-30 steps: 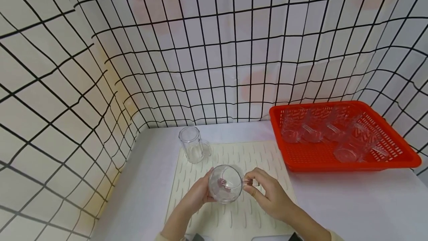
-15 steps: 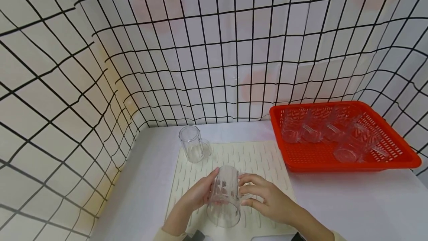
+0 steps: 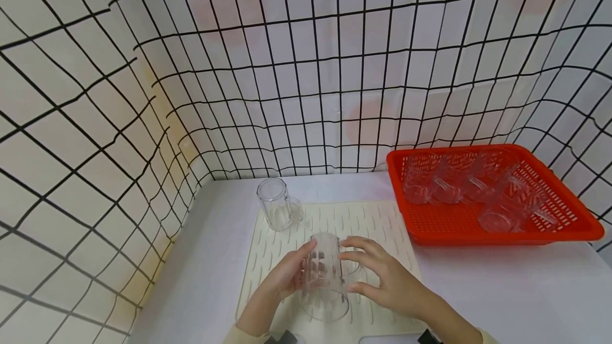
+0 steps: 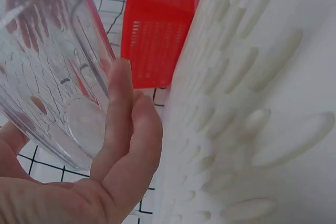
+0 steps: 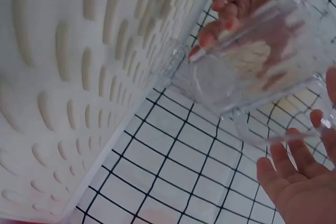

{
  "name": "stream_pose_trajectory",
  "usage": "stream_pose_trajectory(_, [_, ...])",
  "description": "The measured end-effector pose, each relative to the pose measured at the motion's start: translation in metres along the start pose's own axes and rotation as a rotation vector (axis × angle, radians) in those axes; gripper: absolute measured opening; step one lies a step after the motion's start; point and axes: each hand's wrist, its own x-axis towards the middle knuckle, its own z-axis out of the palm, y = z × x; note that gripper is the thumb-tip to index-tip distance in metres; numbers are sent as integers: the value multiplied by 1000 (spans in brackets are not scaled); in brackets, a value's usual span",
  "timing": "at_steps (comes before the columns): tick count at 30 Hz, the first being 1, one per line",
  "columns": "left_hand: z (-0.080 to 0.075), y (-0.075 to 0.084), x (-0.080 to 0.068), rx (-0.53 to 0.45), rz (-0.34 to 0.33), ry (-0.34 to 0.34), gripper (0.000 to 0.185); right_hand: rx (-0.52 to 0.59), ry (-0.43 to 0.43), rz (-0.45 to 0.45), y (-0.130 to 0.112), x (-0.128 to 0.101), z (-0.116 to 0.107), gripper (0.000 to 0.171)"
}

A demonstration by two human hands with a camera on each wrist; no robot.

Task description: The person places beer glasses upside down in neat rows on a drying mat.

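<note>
A clear glass mug (image 3: 326, 285) is held above a cream ridged mat (image 3: 373, 219), its open rim tilted toward me and its base pointing away. My left hand (image 3: 287, 275) grips the mug's body from the left. In the left wrist view, fingers (image 4: 123, 124) curl along the glass near its base. On the handle side, my right hand (image 3: 389, 277) has its fingers spread around the handle; the right wrist view shows loose fingers (image 5: 302, 156) by the handle, and whether they touch it I cannot tell. A second glass mug (image 3: 277, 208) stands upright at the mat's far left corner.
A red plastic basket (image 3: 440, 230) at the right holds several clear glass mugs lying on their sides. Black wire grid (image 3: 306, 94) over white cloth walls the back and sides. White table surface (image 3: 201, 259) flanks the mat.
The mug has turned from showing its round opening to a tilt with its base away from me. My right hand has loosened from a pinch on the handle into spread fingers.
</note>
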Motion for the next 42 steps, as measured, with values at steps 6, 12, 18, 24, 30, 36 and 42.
stream_pose_trajectory(6, [-2,4,-1,0,81,67,62,-2,47,62,2,4,-11,59])
stream_pose_trajectory(12, [-1,13,-7,7,207,162,60,15,157,102,3,7,-19,55])
stream_pose_trajectory(18, [4,22,-10,-20,362,322,55,-12,220,105,5,9,-27,50])
stream_pose_trajectory(24, [6,23,-10,41,570,404,62,-29,234,141,7,13,-29,45])
stream_pose_trajectory(30, [6,17,-10,228,793,420,71,9,229,147,10,16,-26,49])
stream_pose_trajectory(36, [27,35,-30,439,912,458,72,28,205,149,14,18,-20,53])
stream_pose_trajectory(42, [23,25,-25,473,898,380,76,57,140,170,13,19,-18,47])
